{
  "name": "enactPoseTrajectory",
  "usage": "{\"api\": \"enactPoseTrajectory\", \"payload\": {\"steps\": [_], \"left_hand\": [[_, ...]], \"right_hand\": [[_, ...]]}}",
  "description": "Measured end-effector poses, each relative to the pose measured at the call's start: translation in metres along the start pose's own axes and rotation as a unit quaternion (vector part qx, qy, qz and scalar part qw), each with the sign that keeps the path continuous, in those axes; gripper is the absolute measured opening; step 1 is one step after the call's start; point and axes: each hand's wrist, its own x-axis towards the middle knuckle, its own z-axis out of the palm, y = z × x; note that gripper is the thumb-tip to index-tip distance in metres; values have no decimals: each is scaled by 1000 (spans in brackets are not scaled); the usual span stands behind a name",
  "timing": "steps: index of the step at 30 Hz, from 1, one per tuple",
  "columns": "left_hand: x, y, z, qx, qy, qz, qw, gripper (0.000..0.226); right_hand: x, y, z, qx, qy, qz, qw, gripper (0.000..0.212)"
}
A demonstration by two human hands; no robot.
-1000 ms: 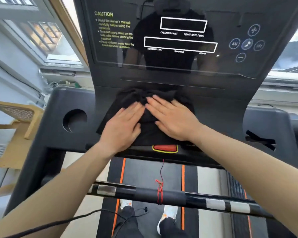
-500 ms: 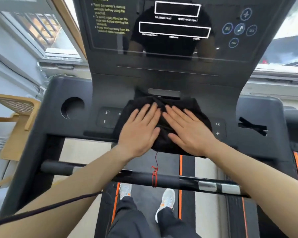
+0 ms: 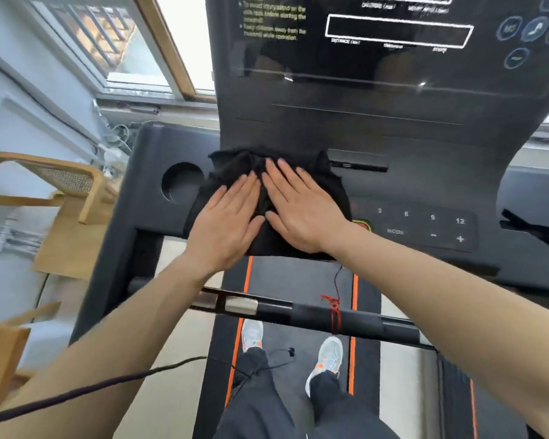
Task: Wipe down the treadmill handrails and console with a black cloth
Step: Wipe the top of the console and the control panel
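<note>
The black cloth [image 3: 232, 169] lies bunched on the treadmill console's lower panel [image 3: 377, 134], left of its middle. My left hand [image 3: 225, 220] and my right hand [image 3: 301, 210] press flat on it side by side, fingers stretched out and pointing away from me. The cloth covers the panel's left buttons and most of the red stop button. The speed buttons [image 3: 425, 226] to the right are uncovered. The front handrail bar [image 3: 314, 316] crosses below my wrists, with a red safety cord [image 3: 335, 308] tied around it.
A round cup holder [image 3: 181, 182] sits just left of the cloth. Black tape forms a cross [image 3: 530, 231] on the right tray. A wooden chair [image 3: 61, 191] and a window stand at the left. My feet are on the belt [image 3: 292, 280] below.
Both hands have slid the cloth leftward along the lower panel, from its middle toward the cup holder. The buttons on the right are now uncovered.
</note>
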Motion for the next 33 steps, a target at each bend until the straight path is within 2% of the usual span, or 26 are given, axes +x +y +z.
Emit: {"api": "enactPoseTrajectory", "payload": {"steps": [2,5,8,12,14,17,20,22,27,33], "left_hand": [[-12,-25,1,-11,-10,-35,999,64],[-19,-23,1,-13,-3,-76,997,64],[-22,10,0,9,0,-47,999,66],[6,70,-5,-2,-13,21,1000,67],[39,102,-10,-5,-17,65,998,66],[81,150,-13,8,-32,129,991,68],[87,195,-11,11,-43,176,983,69],[81,215,-9,21,-51,195,979,70],[102,221,-11,7,-55,220,974,71],[163,229,-17,39,-6,167,985,74]], "right_hand": [[24,-25,0,-1,-1,-5,1000,71],[24,-42,3,15,8,14,1000,67],[-21,-27,9,6,7,11,1000,68],[-89,49,7,-26,-26,-5,999,70],[-117,93,2,-29,-33,29,999,70],[-162,131,2,-13,-29,124,992,70],[-206,127,16,4,8,210,978,70],[-231,117,27,12,24,230,973,68],[-236,150,24,11,31,181,983,67],[-186,213,8,-25,26,175,984,73]]}}
